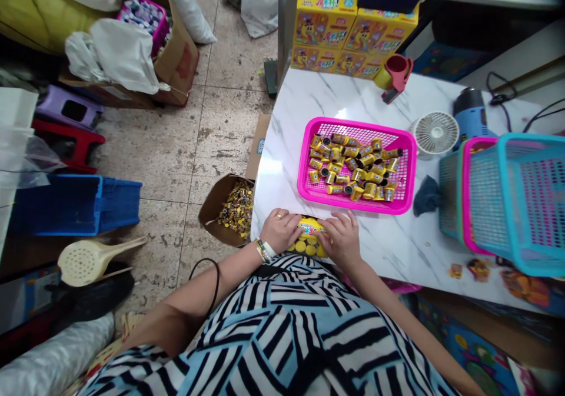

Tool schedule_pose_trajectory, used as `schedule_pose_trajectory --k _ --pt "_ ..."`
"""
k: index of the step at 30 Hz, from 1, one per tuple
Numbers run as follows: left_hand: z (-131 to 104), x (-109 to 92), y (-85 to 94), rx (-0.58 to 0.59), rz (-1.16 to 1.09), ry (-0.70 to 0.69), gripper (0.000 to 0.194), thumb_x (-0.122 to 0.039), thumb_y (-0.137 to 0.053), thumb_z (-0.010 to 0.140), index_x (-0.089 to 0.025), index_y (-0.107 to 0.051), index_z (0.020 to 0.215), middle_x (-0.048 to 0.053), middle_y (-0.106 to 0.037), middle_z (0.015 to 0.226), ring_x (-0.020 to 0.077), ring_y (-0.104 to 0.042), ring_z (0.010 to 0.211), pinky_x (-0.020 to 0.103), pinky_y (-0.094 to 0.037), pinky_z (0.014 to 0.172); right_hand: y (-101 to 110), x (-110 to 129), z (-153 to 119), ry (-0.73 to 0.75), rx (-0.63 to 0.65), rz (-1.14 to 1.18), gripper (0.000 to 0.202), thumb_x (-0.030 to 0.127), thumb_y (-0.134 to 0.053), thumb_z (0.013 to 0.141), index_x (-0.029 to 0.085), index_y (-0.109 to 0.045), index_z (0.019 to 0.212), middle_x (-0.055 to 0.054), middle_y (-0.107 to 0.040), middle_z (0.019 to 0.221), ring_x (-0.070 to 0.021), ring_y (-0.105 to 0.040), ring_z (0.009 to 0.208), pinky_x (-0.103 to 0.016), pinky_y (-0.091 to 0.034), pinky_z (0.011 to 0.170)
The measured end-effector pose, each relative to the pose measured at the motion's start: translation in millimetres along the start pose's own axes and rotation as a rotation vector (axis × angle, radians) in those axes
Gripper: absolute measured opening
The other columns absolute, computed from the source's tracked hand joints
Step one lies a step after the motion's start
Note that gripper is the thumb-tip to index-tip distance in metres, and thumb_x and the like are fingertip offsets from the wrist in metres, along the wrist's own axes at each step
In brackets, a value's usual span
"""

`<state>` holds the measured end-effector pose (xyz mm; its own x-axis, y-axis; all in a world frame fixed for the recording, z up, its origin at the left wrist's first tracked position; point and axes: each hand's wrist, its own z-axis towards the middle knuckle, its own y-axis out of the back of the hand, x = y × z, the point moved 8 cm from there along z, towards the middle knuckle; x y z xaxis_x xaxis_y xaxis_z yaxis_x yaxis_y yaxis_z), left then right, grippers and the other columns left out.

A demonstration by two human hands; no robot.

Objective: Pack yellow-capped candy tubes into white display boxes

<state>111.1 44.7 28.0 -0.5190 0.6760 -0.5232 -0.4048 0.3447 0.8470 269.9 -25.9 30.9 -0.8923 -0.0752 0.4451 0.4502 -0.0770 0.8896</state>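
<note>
A small yellow display box (308,226) filled with round yellow-capped cups lies at the table's near edge, close against my body. My left hand (281,231) grips its left end, fingers curled over the top. From the other side, my right hand (342,238) holds the right end with the thumb toward the cups. Just beyond both hands sits a pink basket (301,175) with many small yellow-and-brown cups lying loose in it. The box's underside is hidden.
Stacked yellow boxes (324,28) stand at the back, beside a red tape dispenser (397,72). To the right are a white fan (436,134), a blue heat gun (471,113) and nested baskets (507,202). A carton (212,216) of small cups is left of the table.
</note>
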Motion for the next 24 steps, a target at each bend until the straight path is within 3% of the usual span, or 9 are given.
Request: schedule_pose_trajectory --k 6,9,13,17,21,24 --pt "4.6 -3.0 2.7 0.003 0.01 -0.002 0.031 -0.035 -0.053 0.1 -0.016 -0.068 0.118 0.011 -0.075 0.104 0.0264 -0.062 0.096 0.047 -0.042 0.092 3.5 2.1 -2.1 0.023 0.019 0.066 0.034 0.024 -0.063 0.095 0.026 -0.065 0.129 -0.005 -0.075 0.118 -0.0316 -0.047 0.143 -0.069 -0.012 0.123" --pt "5.8 -6.2 2.2 0.006 0.023 0.006 0.029 -0.035 -0.052 0.1 -0.017 -0.07 0.112 0.009 -0.075 0.095 0.0262 -0.059 0.092 0.045 -0.039 0.086 6.1 4.2 -5.8 0.028 -0.01 0.115 0.031 0.02 -0.064 0.095 0.026 -0.066 0.125 -0.004 -0.077 0.117 -0.0297 -0.054 0.137 -0.068 -0.012 0.124" --pt "8.1 -7.9 1.0 -0.002 0.029 -0.015 0.026 -0.035 -0.052 0.1 -0.019 -0.072 0.102 0.006 -0.072 0.08 0.0251 -0.057 0.087 0.043 -0.037 0.082 6.4 1.7 -4.9 0.025 -0.076 0.225 0.017 0.02 -0.064 0.095 0.025 -0.069 0.11 -0.002 -0.078 0.1 -0.0233 -0.071 0.113 -0.058 -0.034 0.122" --pt "14.4 0.5 -3.4 -0.031 0.021 -0.011 0.027 -0.036 -0.052 0.101 -0.018 -0.072 0.1 0.006 -0.072 0.081 0.0228 -0.058 0.084 0.041 -0.038 0.082 -0.4 -7.2 0.2 -0.043 -0.147 0.309 0.014 0.019 -0.058 0.098 0.025 -0.069 0.105 -0.004 -0.076 0.098 -0.0197 -0.073 0.102 -0.042 -0.058 0.102" --pt "15.0 12.3 -6.9 -0.059 -0.021 0.032 0.028 -0.036 -0.052 0.102 -0.019 -0.073 0.094 0.006 -0.071 0.082 0.0202 -0.058 0.081 0.038 -0.041 0.083 -3.7 -17.0 -0.1 -0.163 -0.24 0.305 0.011 0.02 -0.06 0.097 0.024 -0.07 0.1 -0.009 -0.07 0.101 -0.0206 -0.07 0.097 -0.039 -0.06 0.088" --pt "8.8 22.6 -8.5 -0.094 -0.073 0.116 0.027 -0.041 -0.055 0.1 -0.021 -0.075 0.1 0.008 -0.07 0.098 0.0197 -0.058 0.086 0.038 -0.043 0.085 -8.5 -23.4 -2.1 -0.248 -0.255 0.291 0.008 0.025 -0.061 0.096 0.023 -0.068 0.099 -0.009 -0.065 0.098 -0.0228 -0.064 0.097 -0.042 -0.059 0.086"
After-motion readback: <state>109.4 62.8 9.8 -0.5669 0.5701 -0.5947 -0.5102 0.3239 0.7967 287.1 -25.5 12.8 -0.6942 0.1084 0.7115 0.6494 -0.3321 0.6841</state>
